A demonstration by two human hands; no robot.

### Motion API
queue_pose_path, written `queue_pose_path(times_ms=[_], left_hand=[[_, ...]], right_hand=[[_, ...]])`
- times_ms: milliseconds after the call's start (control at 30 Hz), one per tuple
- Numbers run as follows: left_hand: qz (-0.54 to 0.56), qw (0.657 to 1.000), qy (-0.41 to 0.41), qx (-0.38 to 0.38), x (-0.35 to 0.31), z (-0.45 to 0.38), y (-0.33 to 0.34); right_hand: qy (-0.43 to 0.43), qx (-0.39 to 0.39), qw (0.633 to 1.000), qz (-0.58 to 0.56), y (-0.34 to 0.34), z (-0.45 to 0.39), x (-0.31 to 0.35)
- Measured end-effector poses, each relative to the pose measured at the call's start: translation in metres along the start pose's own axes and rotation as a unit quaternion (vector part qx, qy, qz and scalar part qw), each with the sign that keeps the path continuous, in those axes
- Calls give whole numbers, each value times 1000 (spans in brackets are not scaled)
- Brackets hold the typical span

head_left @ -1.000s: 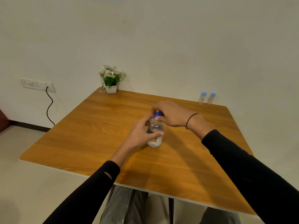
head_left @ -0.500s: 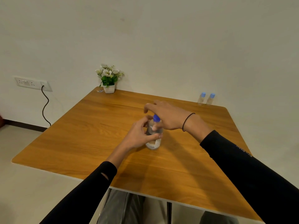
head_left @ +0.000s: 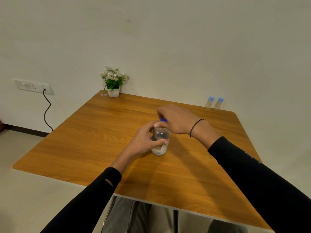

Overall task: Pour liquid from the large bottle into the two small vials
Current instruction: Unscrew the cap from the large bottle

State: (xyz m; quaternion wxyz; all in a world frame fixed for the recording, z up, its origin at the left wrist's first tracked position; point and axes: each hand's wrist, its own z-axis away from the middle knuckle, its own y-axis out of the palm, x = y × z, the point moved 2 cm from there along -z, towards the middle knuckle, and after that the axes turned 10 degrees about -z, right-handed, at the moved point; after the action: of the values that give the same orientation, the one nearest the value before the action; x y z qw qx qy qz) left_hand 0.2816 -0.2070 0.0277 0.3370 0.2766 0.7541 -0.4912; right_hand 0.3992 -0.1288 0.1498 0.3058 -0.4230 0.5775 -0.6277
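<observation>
Wooden table [head_left: 104, 132]: potted white flowers [head_left: 113, 81] at its far-left corner; wall socket strip [head_left: 33, 86] w/ black cable [head_left: 47, 111] plugged in, left of table

Left hand [head_left: 143, 142] holds upright bottle [head_left: 159, 140]; right hand [head_left: 176, 120] covers its cap [head_left: 163, 120].

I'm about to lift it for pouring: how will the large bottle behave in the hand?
The large bottle looks clear, smooth and round, so it may slip or turn in the left hand while the right hand works the blue cap. It looks squat and stands upright on the table, so tipping seems unlikely. How full it is cannot be told.
</observation>
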Motion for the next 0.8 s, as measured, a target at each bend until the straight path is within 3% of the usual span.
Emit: queue_pose_path(times_ms=[233,400,600,800], left_hand=[[11,1000,-4,2,0,-2,1],[17,1000,6,1,0,-3,2],[18,1000,2,-1,1,-3,2],[21,1000,8,1,0,-1,2]], right_hand=[[-15,63,996,-60,-5,6,1],[4,-8,1000,25,1,4,5],[-9,54,998,-35,-2,5,8],[20,-22,998,63,1,4,10]])
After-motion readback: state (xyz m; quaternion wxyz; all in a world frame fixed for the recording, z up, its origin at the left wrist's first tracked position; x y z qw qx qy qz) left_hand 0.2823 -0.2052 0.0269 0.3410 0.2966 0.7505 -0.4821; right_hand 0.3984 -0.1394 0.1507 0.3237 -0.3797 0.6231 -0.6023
